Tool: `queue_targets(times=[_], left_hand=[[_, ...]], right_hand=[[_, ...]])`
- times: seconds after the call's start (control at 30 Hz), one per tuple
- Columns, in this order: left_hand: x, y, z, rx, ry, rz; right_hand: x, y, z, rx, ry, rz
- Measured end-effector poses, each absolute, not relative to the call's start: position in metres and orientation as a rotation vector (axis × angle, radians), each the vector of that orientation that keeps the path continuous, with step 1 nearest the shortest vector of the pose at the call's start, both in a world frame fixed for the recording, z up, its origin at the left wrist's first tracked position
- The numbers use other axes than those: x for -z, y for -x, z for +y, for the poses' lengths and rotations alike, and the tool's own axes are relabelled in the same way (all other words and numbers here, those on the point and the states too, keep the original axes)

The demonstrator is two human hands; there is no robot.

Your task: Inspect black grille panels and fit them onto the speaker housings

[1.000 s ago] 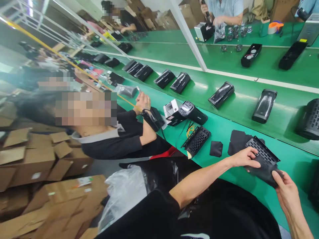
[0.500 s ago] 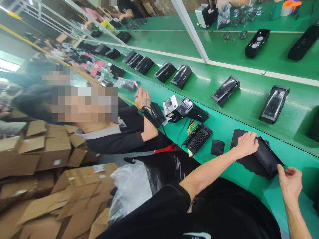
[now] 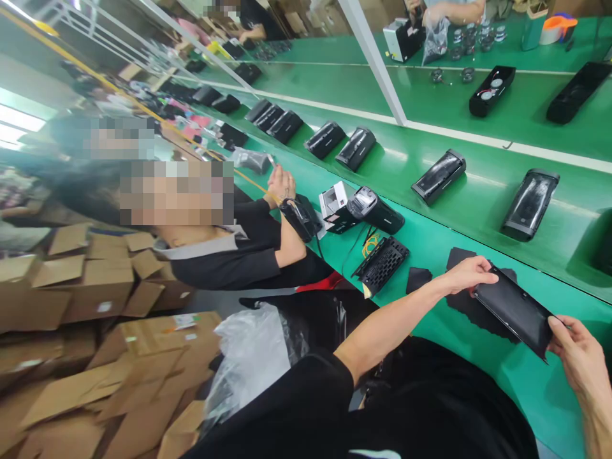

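Both my hands hold a flat black panel a little above the green bench. My left hand pinches its near-left end with thumb and fingers. My right hand grips its right end, fingers curled over the edge. Under the panel lie black fabric pieces, and a smaller black square sits to their left. A black perforated grille lies further left on the bench.
A co-worker in black sits at my left with a hand raised beside a black speaker. Black speaker bodies ride the conveyor, such as one at the right. Cardboard boxes and a plastic bag fill the floor.
The panel has been turned over from its perforated side to a smooth side and lifted off the fabric. My right hand has moved to its right end.
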State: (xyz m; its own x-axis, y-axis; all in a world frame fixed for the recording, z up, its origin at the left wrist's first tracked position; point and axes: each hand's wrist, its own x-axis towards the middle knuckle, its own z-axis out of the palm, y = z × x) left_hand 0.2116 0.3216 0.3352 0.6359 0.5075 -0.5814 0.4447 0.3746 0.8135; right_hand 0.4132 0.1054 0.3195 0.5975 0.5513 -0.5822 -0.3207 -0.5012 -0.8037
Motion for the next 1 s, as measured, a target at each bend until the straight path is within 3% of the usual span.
queue_targets(times=[0.3, 1.0], left_hand=[[-0.373, -0.188, 0.287, -0.308, -1.079, 0.865], [-0.386, -0.179, 0.27, -0.402, -1.031, 0.784]], right_hand=[[-0.367, -0.396, 0.09, -0.983, 1.723, -0.13], [-0.381, -0.387, 0.08, -0.926, 1.608, -0.083]])
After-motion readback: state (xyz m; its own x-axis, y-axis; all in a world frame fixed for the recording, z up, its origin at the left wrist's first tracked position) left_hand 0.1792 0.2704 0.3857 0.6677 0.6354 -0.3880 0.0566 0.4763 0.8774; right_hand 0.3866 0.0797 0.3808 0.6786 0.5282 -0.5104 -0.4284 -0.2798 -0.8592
